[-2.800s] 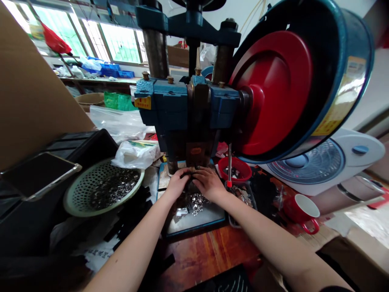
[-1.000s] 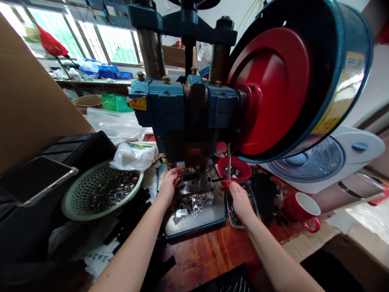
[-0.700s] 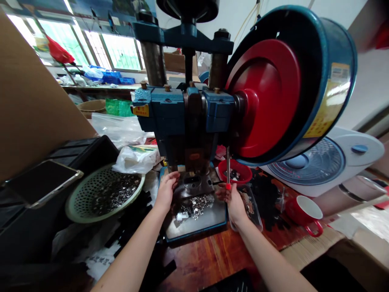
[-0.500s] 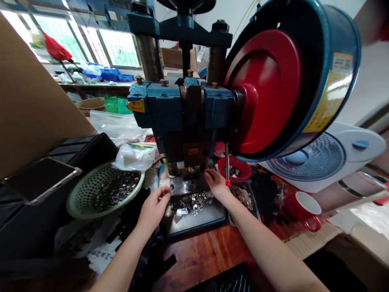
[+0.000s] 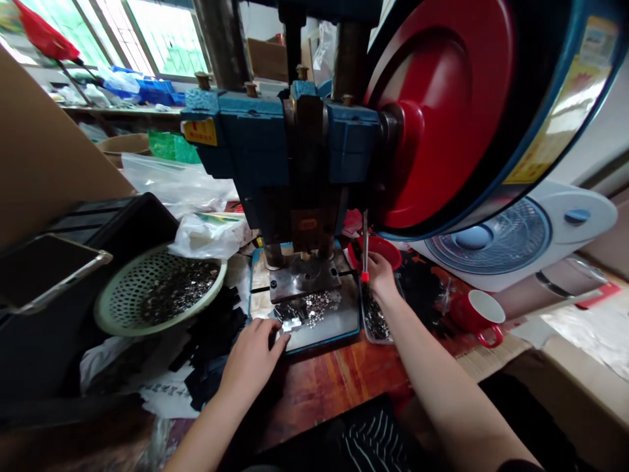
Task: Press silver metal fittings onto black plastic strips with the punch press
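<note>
A blue press machine (image 5: 255, 144) stands in the middle, its steel die plate (image 5: 305, 280) above a metal base (image 5: 339, 324). Small shiny metal pieces (image 5: 319, 305) lie on the base, beside a small white object (image 5: 291, 323). My left hand (image 5: 253, 351) rests at the base's front left corner, fingers apart, with nothing visible in it. My right hand (image 5: 381, 278) is right of the press, by the red-tipped lever (image 5: 365, 255), between the red bowl (image 5: 386, 251) and a clear tray of metal pieces (image 5: 377, 328). Its fingers are curled and partly hidden behind the lever.
A pale green basket (image 5: 113, 305) of metal bits stands left, near a phone (image 5: 49, 269). At the right are a red mug (image 5: 472, 311), a white fan (image 5: 521, 262) and a large red wheel (image 5: 452, 98). Black scraps (image 5: 216, 347) lie beside my left forearm.
My right hand has moved off the die plate, rightward to the lever and red bowl. My left hand has moved down to the base's front edge. The view has tilted downward.
</note>
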A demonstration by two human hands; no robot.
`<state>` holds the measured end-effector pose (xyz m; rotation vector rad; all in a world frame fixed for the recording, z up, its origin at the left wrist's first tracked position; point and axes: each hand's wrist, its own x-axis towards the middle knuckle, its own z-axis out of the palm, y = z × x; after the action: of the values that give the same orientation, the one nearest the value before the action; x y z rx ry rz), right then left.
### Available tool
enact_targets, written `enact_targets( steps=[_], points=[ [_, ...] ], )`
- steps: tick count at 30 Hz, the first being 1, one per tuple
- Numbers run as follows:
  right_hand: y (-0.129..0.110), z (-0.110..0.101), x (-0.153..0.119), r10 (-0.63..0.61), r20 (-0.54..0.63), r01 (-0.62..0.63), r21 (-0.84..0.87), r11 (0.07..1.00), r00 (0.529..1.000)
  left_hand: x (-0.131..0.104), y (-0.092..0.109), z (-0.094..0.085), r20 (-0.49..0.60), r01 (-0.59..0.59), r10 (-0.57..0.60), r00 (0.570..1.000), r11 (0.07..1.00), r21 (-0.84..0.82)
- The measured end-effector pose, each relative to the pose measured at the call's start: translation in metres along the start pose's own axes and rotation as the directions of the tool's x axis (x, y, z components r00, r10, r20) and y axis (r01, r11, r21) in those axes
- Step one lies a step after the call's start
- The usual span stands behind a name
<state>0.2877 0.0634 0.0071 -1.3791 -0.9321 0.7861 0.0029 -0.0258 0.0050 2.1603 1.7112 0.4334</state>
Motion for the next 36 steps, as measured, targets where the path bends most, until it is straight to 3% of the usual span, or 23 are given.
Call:
enact_targets(
  steps=[3,5,6,7,9,10,12,15,18,22,25,28,32,36],
  points=[
    [0.000,-0.011,-0.024,-0.029,0.011,0.029,-0.030,0.999,1.000,0.001,-0.002,0.000,0.002,-0.015,0.015,1.000,1.000,-0.016],
    [-0.002,-0.007,-0.051,-0.088,0.186,0.124,-0.189,0.974,0.979,0.002,-0.002,0.001,-0.003,-0.007,0.007,1.000,0.999,-0.031],
    [-0.004,-0.003,-0.065,-0.108,0.369,0.221,-0.278,0.935,0.923,0.002,-0.003,0.001,-0.006,-0.001,0.001,1.000,0.999,-0.041],
    [-0.006,0.003,-0.077,-0.129,0.539,0.348,-0.326,0.879,0.832,0.003,-0.004,0.000,-0.007,0.005,-0.006,1.000,0.999,-0.054],
    [-0.008,0.013,-0.096,-0.136,0.727,0.557,-0.378,0.739,0.673,0.004,-0.005,0.000,0.006,0.034,-0.033,0.999,0.994,-0.102],
    [-0.008,0.017,-0.101,-0.126,0.771,0.625,-0.396,0.672,0.624,0.004,-0.006,-0.001,0.020,0.059,-0.057,0.998,0.989,-0.135],
    [-0.006,0.023,-0.104,-0.097,0.801,0.691,-0.440,0.574,0.591,0.004,-0.009,-0.001,0.051,0.119,-0.110,0.993,0.970,-0.212],
    [-0.001,0.026,-0.101,-0.068,0.792,0.694,-0.485,0.532,0.606,0.003,-0.013,-0.001,0.026,0.155,-0.155,0.988,0.942,-0.296],
    [-0.001,0.026,-0.097,-0.081,0.763,0.660,-0.494,0.567,0.641,0.003,-0.017,-0.001,-0.086,0.131,-0.166,0.982,0.939,-0.318],
    [-0.012,0.034,-0.082,-0.204,0.649,0.594,-0.465,0.656,0.733,0.007,-0.020,-0.002,-0.164,0.117,-0.189,0.968,0.922,-0.370],
    [-0.022,0.052,-0.058,-0.303,0.511,0.540,-0.417,0.731,0.804,0.011,-0.019,-0.005,-0.160,0.135,-0.234,0.959,0.873,-0.469],
    [-0.026,0.074,-0.034,-0.281,0.460,0.489,-0.432,0.758,0.842,0.016,-0.012,-0.009,-0.126,0.148,-0.268,0.955,0.802,-0.579],
    [-0.023,0.090,-0.019,-0.242,0.431,0.447,-0.477,0.757,0.869,0.020,-0.004,-0.014,-0.073,0.159,-0.282,0.957,0.717,-0.679],
    [-0.020,0.090,-0.015,-0.186,0.446,0.403,-0.462,0.790,0.876,0.021,-0.003,-0.013,-0.060,0.151,-0.252,0.966,0.736,-0.660]
  ],
)
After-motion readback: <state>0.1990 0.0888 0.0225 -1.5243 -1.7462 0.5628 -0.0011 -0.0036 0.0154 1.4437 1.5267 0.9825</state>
